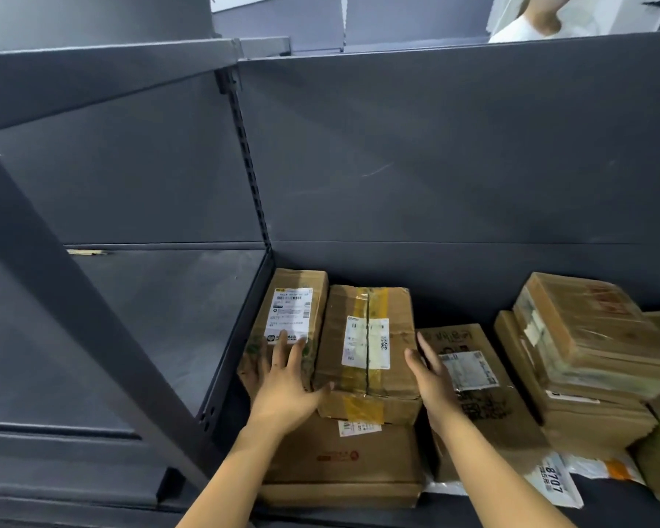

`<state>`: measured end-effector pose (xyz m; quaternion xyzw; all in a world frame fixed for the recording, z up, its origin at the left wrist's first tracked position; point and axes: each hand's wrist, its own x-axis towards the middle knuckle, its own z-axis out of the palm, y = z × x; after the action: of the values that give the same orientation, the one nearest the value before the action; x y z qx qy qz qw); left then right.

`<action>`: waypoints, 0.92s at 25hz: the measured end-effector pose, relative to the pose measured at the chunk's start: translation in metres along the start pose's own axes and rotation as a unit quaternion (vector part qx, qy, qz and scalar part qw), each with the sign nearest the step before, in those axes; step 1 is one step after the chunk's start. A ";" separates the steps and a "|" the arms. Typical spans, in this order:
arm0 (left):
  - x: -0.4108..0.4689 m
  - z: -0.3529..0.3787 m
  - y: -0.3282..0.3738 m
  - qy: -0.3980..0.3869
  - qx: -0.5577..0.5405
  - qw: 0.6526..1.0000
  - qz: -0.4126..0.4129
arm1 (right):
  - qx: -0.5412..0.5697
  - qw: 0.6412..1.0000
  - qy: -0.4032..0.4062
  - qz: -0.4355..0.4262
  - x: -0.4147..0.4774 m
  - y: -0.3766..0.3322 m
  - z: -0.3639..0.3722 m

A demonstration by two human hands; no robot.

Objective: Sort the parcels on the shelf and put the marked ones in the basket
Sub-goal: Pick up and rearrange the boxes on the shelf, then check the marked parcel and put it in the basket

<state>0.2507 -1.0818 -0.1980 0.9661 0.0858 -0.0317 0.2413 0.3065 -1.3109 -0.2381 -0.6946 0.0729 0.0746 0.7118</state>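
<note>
Both hands are reaching onto the shelf [473, 184] and flanking the taped box [366, 344], which is sitting on top of a flat box [343, 463] at the left end of the parcel row. The left hand [286, 379] is lying spread and flat, fingers apart, partly on the labelled box [286, 318] and with its thumb touching the taped box's near left corner. The right hand [431, 371] is open too, fingers held together and upright like a blade, resting against the taped box's right side. Neither hand is closing on anything; this looks like squaring up for a 2-sided lift or slide, since the box is too wide for 1 palm.

The taped box is lying flat with its long axis running away from the person toward the back panel, the yellow tape seam and white label following that axis, label face up so it can be read. The labelled box beside it is lying the same way, touching its left side. To the right, a written-on box [484, 409] is angling slightly, and a stack of wrapped parcels [587, 348] is standing well apart from the hands. A white mailer [553, 478] is poking out near the shelf's front edge. No basket is in view, and I cannot tell which parcels carry the mark.
</note>
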 end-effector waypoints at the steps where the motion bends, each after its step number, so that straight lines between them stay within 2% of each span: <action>1: 0.000 -0.001 0.002 -0.008 -0.006 1.000 -0.004 | -0.036 0.999 0.003 -0.001 0.001 -0.002 -0.002; 3: -0.004 0.001 0.010 0.017 0.028 0.999 -0.008 | -0.112 0.992 0.060 -0.023 -0.003 0.000 -0.015; 5: -0.018 0.015 0.028 0.148 0.076 0.984 0.069 | -0.202 0.962 0.176 -0.060 -0.011 0.006 -0.043; 6: -0.027 0.027 0.041 0.187 0.042 0.973 0.127 | -0.256 0.938 0.227 -0.063 -0.014 0.011 -0.064; 7: -0.038 0.040 0.058 0.166 -0.032 0.970 0.178 | -0.304 0.916 0.259 -0.040 -0.017 0.015 -0.086; 8: -0.048 0.057 0.079 0.074 -0.114 0.973 0.187 | -0.339 0.902 0.267 0.006 -0.019 0.019 -0.107; 10: -0.063 0.096 0.116 -0.157 -0.244 0.953 0.086 | -0.366 0.900 0.226 0.078 -0.026 0.021 -0.133; 11: -0.064 0.118 0.128 -0.228 -0.299 0.927 0.007 | -0.365 0.905 0.202 0.083 -0.029 0.020 -0.138; 12: -0.062 0.134 0.135 -0.252 -0.350 0.900 -0.072 | -0.366 0.908 0.187 0.078 -0.032 0.020 -0.137; 14: -0.050 0.146 0.142 -0.269 -0.421 0.845 -0.191 | -0.407 0.894 0.169 0.081 -0.038 0.025 -0.130; 16: -0.035 0.147 0.146 -0.277 -0.432 0.818 -0.259 | -0.435 0.880 0.154 0.111 -0.043 0.034 -0.128; 20: -0.034 0.144 0.143 -0.292 -0.459 0.791 -0.282 | -0.339 0.920 0.093 0.174 -0.053 0.033 -0.144; 23: -0.044 0.143 0.141 -0.281 -0.509 0.763 -0.282 | -0.271 0.944 0.113 0.153 -0.065 0.023 -0.157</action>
<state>0.2302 -1.2784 -0.2549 0.5815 0.2860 -0.3195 0.6913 0.2379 -1.4678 -0.2504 -0.8456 0.2355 0.1204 0.4638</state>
